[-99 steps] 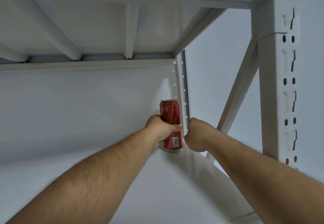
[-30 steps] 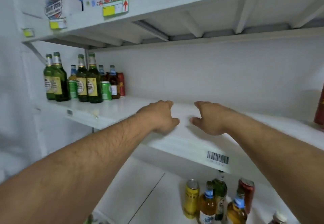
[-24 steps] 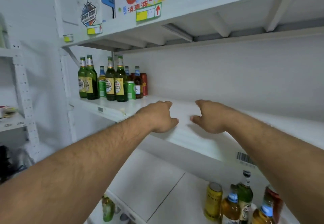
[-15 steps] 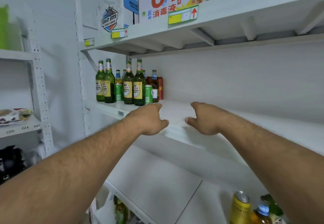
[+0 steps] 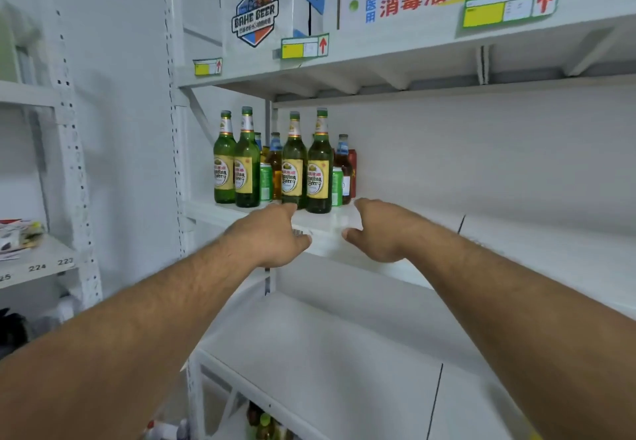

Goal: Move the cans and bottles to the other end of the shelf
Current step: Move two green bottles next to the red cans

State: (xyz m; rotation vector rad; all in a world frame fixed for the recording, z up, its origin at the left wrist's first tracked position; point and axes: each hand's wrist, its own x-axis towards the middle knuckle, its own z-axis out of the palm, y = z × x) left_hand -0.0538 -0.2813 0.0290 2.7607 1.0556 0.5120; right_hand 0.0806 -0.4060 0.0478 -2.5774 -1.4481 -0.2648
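Hands, left [image 5: 272, 236] and right [image 5: 375, 231], both empty with fingers relaxed, have swung from the far end to the bottles [image 5: 294, 160] and cans [image 5: 336, 186] (still clustered left), so another pickup seems next.

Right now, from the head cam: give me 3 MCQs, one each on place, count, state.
1. Where on the middle shelf do the drinks stand?
A. its left end
B. its middle
C. its right end

2. How many tall green bottles with yellow labels stand in the front row?
A. two
B. four
C. six

3. What are the hands doing?
A. both hold cans
B. left hand grips a bottle
C. both are open and hold nothing

Key:
1 A: the group stands beside the left upright post.
2 B: four tall green bottles line the front.
3 C: the left hand and the right hand reach toward the group with relaxed fingers, empty.
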